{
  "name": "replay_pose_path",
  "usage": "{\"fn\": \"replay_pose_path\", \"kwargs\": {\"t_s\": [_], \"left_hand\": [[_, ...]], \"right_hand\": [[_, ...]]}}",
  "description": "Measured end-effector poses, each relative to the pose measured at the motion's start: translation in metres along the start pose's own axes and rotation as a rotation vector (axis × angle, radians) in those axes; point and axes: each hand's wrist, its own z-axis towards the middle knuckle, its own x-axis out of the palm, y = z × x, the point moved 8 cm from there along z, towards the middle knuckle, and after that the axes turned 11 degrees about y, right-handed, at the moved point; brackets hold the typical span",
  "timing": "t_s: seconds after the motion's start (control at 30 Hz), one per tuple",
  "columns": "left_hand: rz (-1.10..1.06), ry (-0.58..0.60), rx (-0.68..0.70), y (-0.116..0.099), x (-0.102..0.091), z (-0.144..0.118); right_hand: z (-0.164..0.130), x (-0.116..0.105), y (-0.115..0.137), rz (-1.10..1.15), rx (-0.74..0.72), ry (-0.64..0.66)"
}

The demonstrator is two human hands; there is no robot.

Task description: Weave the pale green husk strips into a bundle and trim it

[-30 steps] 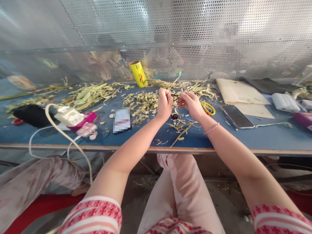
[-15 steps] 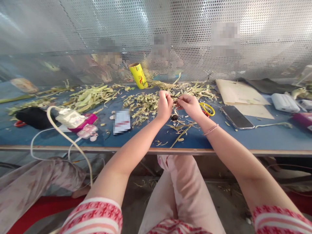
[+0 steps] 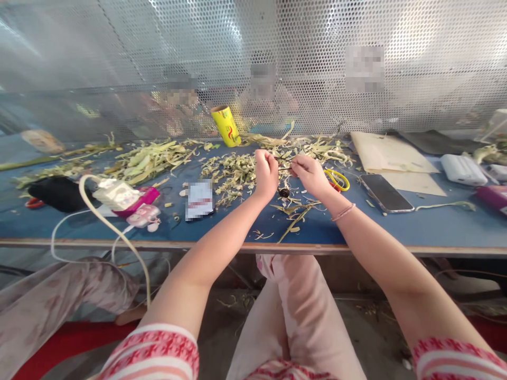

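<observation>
Head view: the left hand (image 3: 266,173) and right hand (image 3: 311,173) have their fingers closed on a thin black cord (image 3: 284,169), stretched between them above the counter (image 3: 225,229). Just below sits a small dark round object (image 3: 284,192). Dry plant scraps (image 3: 235,169) crowd the space behind, a yellow tube (image 3: 226,126) tilts before the perforated panel (image 3: 309,37), and a yellow loop (image 3: 348,183) and phone (image 3: 386,193) lie to the right.

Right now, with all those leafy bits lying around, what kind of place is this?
Probably a shared workshop: there's a long blue table strewn with plant strips, a metal wall full of little holes behind it, and another person's leg beside it.
</observation>
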Motion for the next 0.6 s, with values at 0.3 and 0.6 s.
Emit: {"fn": "replay_pose_path", "kwargs": {"t_s": [0.3, 0.6], "left_hand": [[-0.028, -0.014, -0.041, 0.005, -0.003, 0.000], [-0.276, 0.003, -0.241, 0.022, 0.006, 0.002]], "right_hand": [[-0.002, -0.008, 0.016, -0.112, -0.150, -0.014], [-0.005, -0.010, 0.022, -0.146, -0.286, 0.063]]}}
